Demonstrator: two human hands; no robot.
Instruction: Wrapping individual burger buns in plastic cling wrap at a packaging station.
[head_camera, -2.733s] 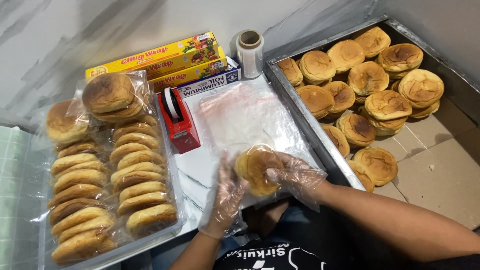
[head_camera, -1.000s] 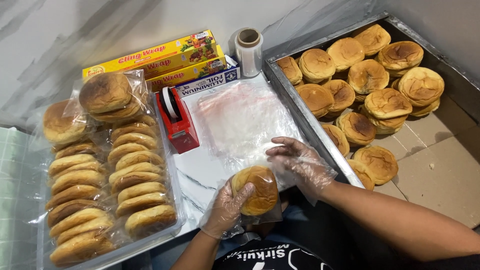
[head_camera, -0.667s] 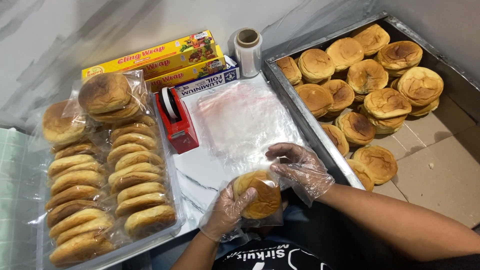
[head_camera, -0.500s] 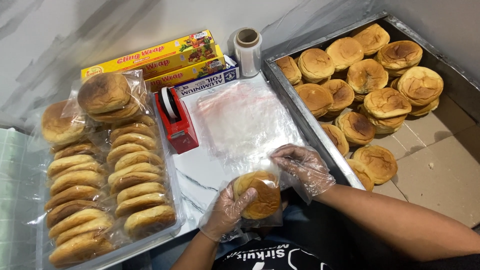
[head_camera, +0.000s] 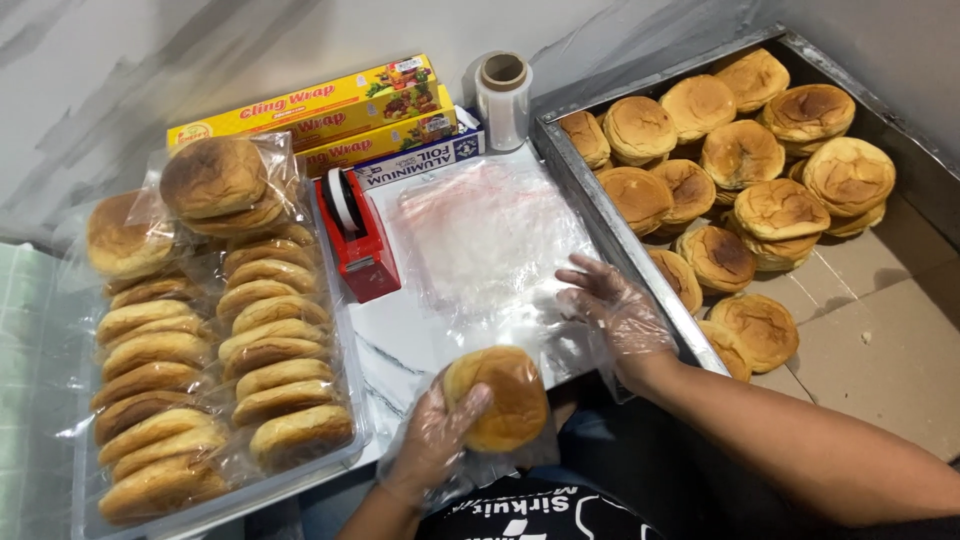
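**Bagging a bun over the desk edge**

Holding a round browned bun (head_camera: 497, 397) in a clear bag, the left hand (head_camera: 440, 432) wraps it from below at the near edge of the desk (head_camera: 385, 345), fingers closed round the bun through the film. The right hand (head_camera: 617, 310), gloved in thin plastic, is open and empty, its fingers spread flat on the stack of clear bags (head_camera: 485, 235) lying between the red tape dispenser (head_camera: 357, 235) and the metal tray (head_camera: 600, 215) of unwrapped buns.

To do this step well, it seems best to keep the grip on the bun light so the crust does not dent, and to press with the flat fingers so only the top bag slides free. The tray of wrapped buns (head_camera: 215, 370) sits to the left.
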